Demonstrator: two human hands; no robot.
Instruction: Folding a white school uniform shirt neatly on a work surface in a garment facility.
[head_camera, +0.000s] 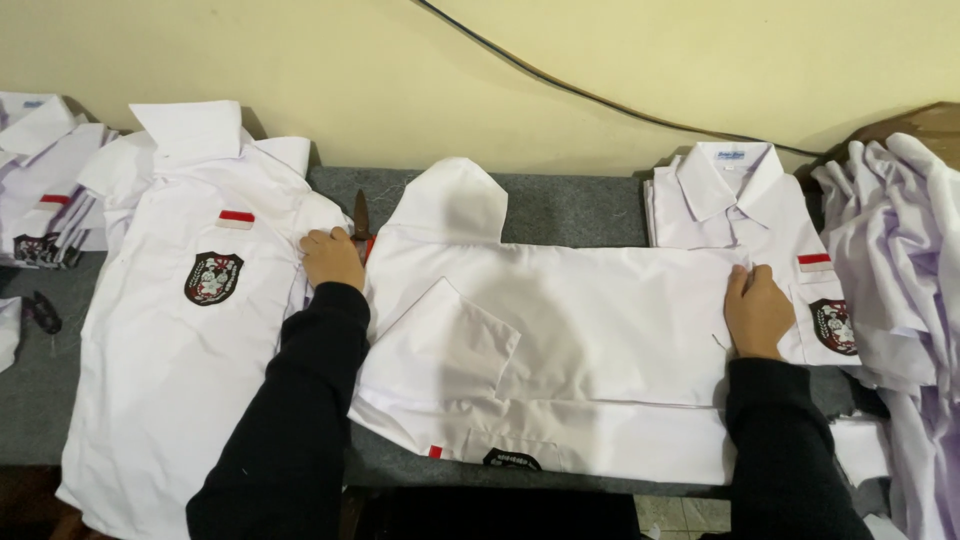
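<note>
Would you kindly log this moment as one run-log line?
left hand: flat on left edge of white shirt | right hand: flat on its right edge | shirt: face down on grey table

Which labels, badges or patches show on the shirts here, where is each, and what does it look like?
Collar label: inside right shirt's collar, small white rectangle, blue print.
Left badge: left shirt's chest, black shield, red-white emblem.
Left flag patch: above it, red-over-white strip.
Right badge: right shirt's pocket, black shield.
Right flag patch: above it, red-white.
Middle badge: middle shirt's front edge, half hidden.
</note>
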